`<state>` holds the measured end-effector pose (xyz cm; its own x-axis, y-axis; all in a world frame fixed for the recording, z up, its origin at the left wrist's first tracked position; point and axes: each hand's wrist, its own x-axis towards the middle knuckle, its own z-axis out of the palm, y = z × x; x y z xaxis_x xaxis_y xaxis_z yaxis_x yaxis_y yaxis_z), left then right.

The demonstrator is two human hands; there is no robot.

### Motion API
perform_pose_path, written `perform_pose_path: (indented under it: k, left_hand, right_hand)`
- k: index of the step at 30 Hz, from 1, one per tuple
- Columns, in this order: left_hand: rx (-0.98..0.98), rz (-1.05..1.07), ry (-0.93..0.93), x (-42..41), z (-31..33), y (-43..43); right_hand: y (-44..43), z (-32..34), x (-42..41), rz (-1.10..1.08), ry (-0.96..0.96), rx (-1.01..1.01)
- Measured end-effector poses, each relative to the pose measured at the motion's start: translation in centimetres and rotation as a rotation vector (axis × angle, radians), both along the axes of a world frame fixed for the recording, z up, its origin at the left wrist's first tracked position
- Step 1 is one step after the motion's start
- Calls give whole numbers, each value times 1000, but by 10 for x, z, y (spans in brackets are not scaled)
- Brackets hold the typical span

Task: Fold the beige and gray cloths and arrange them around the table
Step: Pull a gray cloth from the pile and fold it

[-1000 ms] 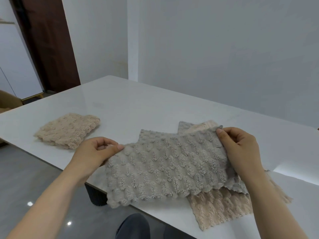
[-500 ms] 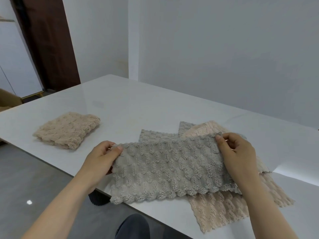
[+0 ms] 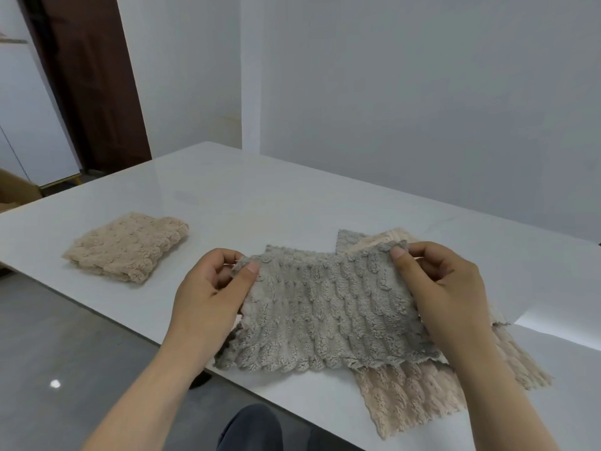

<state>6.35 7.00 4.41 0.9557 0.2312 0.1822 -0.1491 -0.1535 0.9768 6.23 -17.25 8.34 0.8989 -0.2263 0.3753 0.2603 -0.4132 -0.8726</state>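
A gray fluffy cloth (image 3: pixel 328 310) is held up over the near edge of the white table (image 3: pixel 292 203), folded over once. My left hand (image 3: pixel 208 294) pinches its upper left corner and my right hand (image 3: pixel 445 294) pinches its upper right corner. Under it lies an unfolded beige cloth (image 3: pixel 409 395), spread flat and reaching to the right. A corner of another gray cloth (image 3: pixel 346 239) peeks out behind. A folded beige cloth (image 3: pixel 126 247) rests at the table's left.
The table's near edge runs diagonally from left to lower right, with gray floor (image 3: pixel 65 353) below. A dark door (image 3: pixel 91 79) and white walls stand behind. My knee (image 3: pixel 250 428) shows at the bottom.
Both hands have moved closer together and lifted the gray cloth's top edge, so the cloth sags in the middle between them and looks narrower.
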Motion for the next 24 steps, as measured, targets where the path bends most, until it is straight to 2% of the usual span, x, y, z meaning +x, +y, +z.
perform_pose_path:
  k: [19,24]
  left_hand:
    - [-66,-94,-11,-29,21,-25]
    - [-133,-115,13,-33,23,-26]
  right_hand:
    - [54,4,-31,281,81,12]
    - [56,6,-33,357,94,92]
